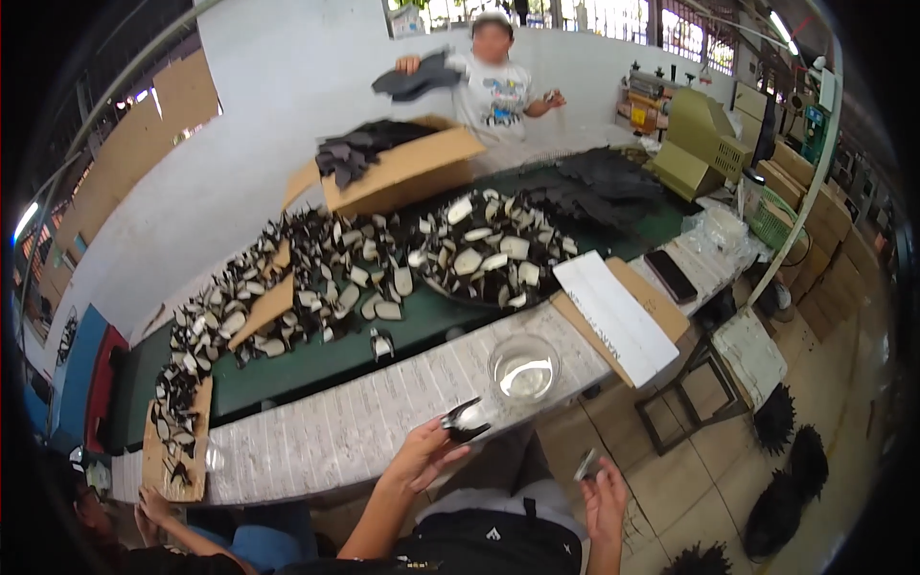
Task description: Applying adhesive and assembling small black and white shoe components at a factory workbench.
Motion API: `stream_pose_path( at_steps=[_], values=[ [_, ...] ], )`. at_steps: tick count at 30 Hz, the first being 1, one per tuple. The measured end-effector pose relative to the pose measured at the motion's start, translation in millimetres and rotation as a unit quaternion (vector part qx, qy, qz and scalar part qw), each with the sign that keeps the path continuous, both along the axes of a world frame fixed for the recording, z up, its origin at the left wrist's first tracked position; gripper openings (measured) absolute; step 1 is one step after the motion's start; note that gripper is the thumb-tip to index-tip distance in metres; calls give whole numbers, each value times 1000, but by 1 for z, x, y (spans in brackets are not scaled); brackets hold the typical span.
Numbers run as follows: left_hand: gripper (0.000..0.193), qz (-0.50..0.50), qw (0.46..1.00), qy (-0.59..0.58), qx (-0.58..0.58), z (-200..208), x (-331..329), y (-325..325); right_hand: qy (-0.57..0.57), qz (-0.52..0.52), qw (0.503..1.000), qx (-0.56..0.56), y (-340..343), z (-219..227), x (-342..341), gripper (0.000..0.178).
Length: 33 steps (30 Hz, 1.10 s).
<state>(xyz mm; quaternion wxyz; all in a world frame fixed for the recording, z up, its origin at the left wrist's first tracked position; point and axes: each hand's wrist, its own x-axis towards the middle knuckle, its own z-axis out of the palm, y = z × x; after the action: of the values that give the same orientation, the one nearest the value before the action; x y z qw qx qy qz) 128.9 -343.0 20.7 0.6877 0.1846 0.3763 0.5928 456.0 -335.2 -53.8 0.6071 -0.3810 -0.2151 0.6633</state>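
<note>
I see L hand (422,458) w/ fingers pinched on forked blk/wht piece (467,420), held at near edge of desk (326,422), near-left of round clear bowl (524,397). My R hand (604,494): fingers nearly closed on small greyish item (586,466), hard-looking, kind unclear, right of desk. Far side: green surface (259,391) w/ heap (331,299) of similar curved pcs, pale rounded faces.

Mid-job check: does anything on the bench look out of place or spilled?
Only mildly: one black-and-white piece lies alone on the green surface, apart from the heap, and a cardboard strip lies slanted among the heaped pieces. Both break the pattern; I see no clear spill or damage.
</note>
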Motion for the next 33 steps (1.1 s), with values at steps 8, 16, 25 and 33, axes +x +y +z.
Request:
stream_pose_path(
  at_steps=[8,16,25,33],
  values=[
    [38,-78,994,-48,53,14,59,20,-227,41,953,195,8,116,-23,30],
    [31,-86,994,35,51,15,64,7,-509,51,779,362,0,146,-64,28],
    [25,-106,992,42,49,24,63,7,-564,25,721,402,3,140,-81,28],
    [27,-119,992,1,41,27,59,7,-319,112,911,236,6,132,-75,24]
  ],
)
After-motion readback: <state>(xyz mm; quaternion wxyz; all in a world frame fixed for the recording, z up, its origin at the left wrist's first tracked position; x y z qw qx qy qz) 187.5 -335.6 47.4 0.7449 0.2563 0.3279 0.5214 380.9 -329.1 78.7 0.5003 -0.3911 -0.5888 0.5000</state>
